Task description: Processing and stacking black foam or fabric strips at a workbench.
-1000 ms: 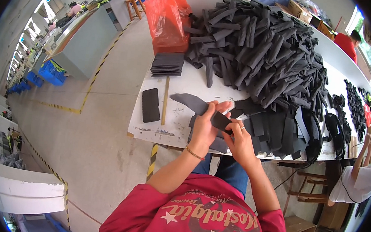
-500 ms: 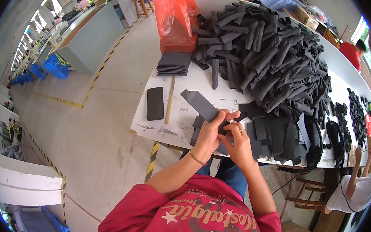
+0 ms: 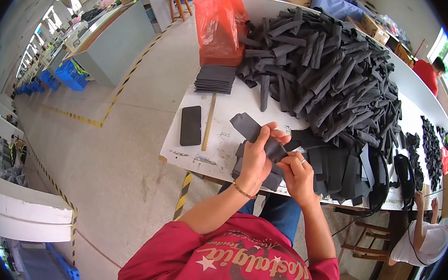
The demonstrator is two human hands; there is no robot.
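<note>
The left hand grasps a dark fabric strip above the near edge of the bench, its thumb lying across the strip and hiding part of it. The right hand has its fingers bent at the strip's lower end, apparently pinching it, though the fingertips cover that end too much to be certain. The strip's upper end sticks out past the left thumb, in plain sight.

Below the hands lie more dark pieces, partly covered by the left hand. To the right, flat dark pieces overlap, so most show only in part. Behind them rises a heap of dark strips, the lower ones buried. A phone-like black slab lies beside a thin stick, whose far end meets a neat stack near a red plastic bag; the bag's contents cannot be made out.
</note>
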